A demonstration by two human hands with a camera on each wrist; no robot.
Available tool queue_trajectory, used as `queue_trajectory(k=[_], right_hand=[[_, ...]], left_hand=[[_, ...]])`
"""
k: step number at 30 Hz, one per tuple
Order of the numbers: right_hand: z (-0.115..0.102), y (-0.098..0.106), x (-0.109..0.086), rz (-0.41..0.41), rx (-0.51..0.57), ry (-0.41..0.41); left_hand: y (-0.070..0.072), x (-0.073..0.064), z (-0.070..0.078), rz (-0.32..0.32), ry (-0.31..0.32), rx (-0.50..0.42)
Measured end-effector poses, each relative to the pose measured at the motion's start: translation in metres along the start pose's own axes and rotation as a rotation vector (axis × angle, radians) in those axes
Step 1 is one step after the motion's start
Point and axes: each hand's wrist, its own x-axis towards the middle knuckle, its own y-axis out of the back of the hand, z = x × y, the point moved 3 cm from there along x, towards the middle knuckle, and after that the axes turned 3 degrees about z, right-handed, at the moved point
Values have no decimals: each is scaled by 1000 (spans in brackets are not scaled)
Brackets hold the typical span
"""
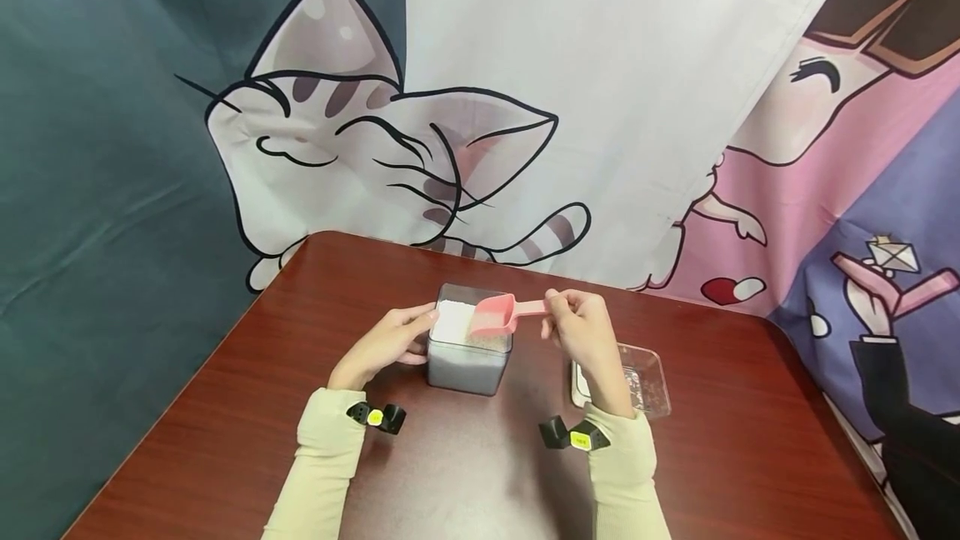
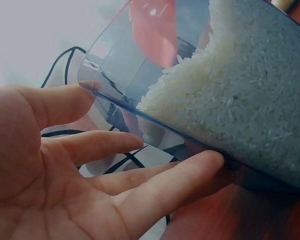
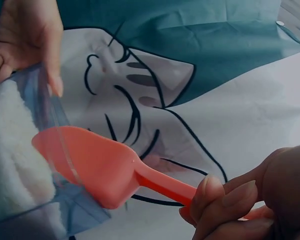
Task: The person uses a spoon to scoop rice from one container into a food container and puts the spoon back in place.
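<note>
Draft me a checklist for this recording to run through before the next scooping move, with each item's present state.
1. Rice bin upright on the wooden table: ok.
2. Left hand touching the bin's side: ok.
3. Right hand gripping the pink scoop by its handle: ok.
4. Rice available in the bin: ok.
5. Scoop loaded with rice: cannot tell; no view shows clearly what its bowl holds.
6. Clear plastic container fully visible in the head view: not ok; the right forearm hides part of it.
</note>
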Motion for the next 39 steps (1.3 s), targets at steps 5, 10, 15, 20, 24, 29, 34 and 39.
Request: queue_trajectory(k=[5,10,15,20,24,29,34,39], right_hand=[[14,-12,6,-9,-37,30],[21,-23,11,-12,-37,31],[25,-32,14,-21,-83,25],[28,-40,15,-17,-139,30],[26,-48,16,-32,-179,43],[20,-54,15,-57,-242,77],[19,-55,15,-87,-253,65],[25,-54,14,-104,-104,0]], left_hand=[[1,-2,-3,10,13,5],[3,-1,-4,10,-2,-4],[4,-1,-3,10,-2,-8],[2,1,0,-11,-14,-7],[0,2,1,-27,-18,-26],[1,2,1,-32,-19,-52],[1,1,1,-37,-21,-58],[0,1,0,-32,-17,-51]])
